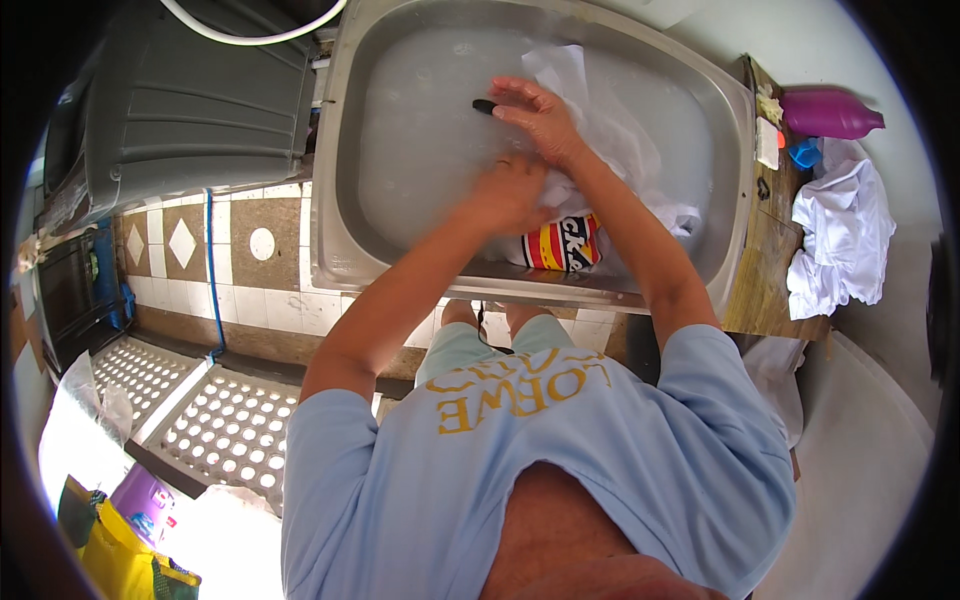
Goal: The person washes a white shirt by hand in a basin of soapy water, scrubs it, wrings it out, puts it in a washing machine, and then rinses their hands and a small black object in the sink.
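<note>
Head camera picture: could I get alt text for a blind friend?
A person's blurred left hand and right hand are close together over a metal sink of cloudy water, a small black object at the right fingertips. White cloth lies in the water beside them. To the sink's right are a purple bottle and crumpled white fabric.

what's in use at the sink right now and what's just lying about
In use: steel sink, cloudy water, wet white cloth, printed cloth

Apparently lying about: purple bottle, white block, blue plastic piece, heaped white fabric, yellow bag
</note>
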The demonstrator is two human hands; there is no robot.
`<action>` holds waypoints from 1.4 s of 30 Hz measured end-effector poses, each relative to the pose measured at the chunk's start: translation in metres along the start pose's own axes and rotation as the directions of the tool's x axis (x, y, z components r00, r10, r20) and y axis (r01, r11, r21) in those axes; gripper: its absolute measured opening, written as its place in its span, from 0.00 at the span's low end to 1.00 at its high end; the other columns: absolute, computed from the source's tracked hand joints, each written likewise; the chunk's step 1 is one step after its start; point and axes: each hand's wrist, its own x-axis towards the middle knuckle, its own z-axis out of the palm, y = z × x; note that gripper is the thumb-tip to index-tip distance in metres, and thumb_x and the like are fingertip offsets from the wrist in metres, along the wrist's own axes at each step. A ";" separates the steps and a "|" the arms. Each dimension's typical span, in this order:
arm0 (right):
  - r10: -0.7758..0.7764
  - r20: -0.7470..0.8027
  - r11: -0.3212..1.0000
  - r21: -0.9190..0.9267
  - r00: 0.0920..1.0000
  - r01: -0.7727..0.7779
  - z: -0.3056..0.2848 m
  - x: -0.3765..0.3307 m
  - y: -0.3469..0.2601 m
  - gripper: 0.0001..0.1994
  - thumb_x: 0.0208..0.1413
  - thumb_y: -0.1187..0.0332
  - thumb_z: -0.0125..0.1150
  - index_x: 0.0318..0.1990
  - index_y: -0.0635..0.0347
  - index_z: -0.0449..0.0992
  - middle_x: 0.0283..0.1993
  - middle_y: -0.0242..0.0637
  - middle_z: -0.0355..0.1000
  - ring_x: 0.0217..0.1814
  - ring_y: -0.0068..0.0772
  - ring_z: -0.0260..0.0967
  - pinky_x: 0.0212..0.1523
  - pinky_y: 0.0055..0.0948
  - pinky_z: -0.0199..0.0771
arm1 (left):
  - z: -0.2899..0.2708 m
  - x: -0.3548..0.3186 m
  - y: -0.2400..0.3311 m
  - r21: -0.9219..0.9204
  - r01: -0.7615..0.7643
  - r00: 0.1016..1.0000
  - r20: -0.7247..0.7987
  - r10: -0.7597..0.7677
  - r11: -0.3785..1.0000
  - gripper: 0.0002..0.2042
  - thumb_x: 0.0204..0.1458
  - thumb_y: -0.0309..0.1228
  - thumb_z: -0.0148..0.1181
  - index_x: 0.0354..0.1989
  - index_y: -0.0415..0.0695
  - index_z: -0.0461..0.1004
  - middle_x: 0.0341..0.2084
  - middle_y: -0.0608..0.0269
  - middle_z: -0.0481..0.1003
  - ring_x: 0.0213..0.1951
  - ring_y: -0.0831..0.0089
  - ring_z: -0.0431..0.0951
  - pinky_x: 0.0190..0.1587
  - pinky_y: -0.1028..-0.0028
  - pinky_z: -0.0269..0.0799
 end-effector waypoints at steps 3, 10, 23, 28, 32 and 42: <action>-0.087 0.092 0.943 -0.312 0.992 0.112 0.005 0.003 0.001 0.21 0.49 0.76 0.60 0.53 0.58 0.72 0.51 0.34 0.70 0.53 0.25 0.65 0.52 0.26 0.67 | 0.004 0.010 0.003 -0.076 -0.095 0.993 0.057 0.099 0.993 0.32 0.46 0.43 0.60 0.55 0.35 0.60 0.54 0.37 0.61 0.54 0.43 0.63 0.58 0.57 0.60; -0.148 0.359 0.522 -0.763 0.922 0.381 -0.002 0.012 0.037 0.19 0.39 0.78 0.59 0.44 0.59 0.74 0.45 0.45 0.71 0.53 0.43 0.66 0.53 0.30 0.66 | -0.001 0.010 0.018 -0.020 -0.003 0.978 0.207 0.007 1.000 0.29 0.49 0.43 0.57 0.54 0.34 0.63 0.51 0.40 0.66 0.53 0.46 0.67 0.56 0.57 0.61; -0.311 0.514 0.333 -0.729 0.800 0.598 0.014 0.019 0.038 0.10 0.53 0.70 0.45 0.37 0.59 0.73 0.47 0.42 0.66 0.48 0.45 0.65 0.52 0.37 0.67 | 0.001 0.012 0.021 0.022 -0.066 0.971 0.234 0.059 0.998 0.24 0.53 0.44 0.54 0.49 0.36 0.69 0.46 0.41 0.71 0.50 0.48 0.70 0.54 0.57 0.63; -0.234 0.536 0.246 -0.774 0.811 0.583 0.019 0.014 0.034 0.08 0.52 0.72 0.48 0.38 0.62 0.72 0.49 0.43 0.66 0.51 0.47 0.65 0.50 0.38 0.68 | 0.006 0.002 0.015 0.067 -0.111 0.984 0.148 0.100 0.992 0.27 0.53 0.44 0.54 0.55 0.37 0.62 0.50 0.42 0.69 0.51 0.49 0.69 0.53 0.56 0.63; -0.270 0.414 0.288 -0.827 0.869 0.483 0.012 0.002 0.016 0.09 0.48 0.73 0.52 0.39 0.60 0.71 0.49 0.44 0.66 0.51 0.48 0.65 0.50 0.37 0.68 | -0.002 0.000 0.019 0.084 -0.114 0.983 0.152 0.100 0.990 0.28 0.52 0.43 0.55 0.56 0.36 0.59 0.51 0.43 0.68 0.52 0.50 0.69 0.52 0.56 0.65; -0.259 0.680 0.025 -0.705 0.686 0.709 0.005 0.023 0.048 0.17 0.41 0.79 0.54 0.43 0.59 0.72 0.52 0.46 0.64 0.55 0.50 0.60 0.57 0.40 0.62 | -0.004 0.004 0.021 0.035 -0.145 0.962 0.237 0.133 0.989 0.27 0.51 0.43 0.56 0.53 0.35 0.64 0.51 0.43 0.68 0.53 0.51 0.69 0.53 0.57 0.65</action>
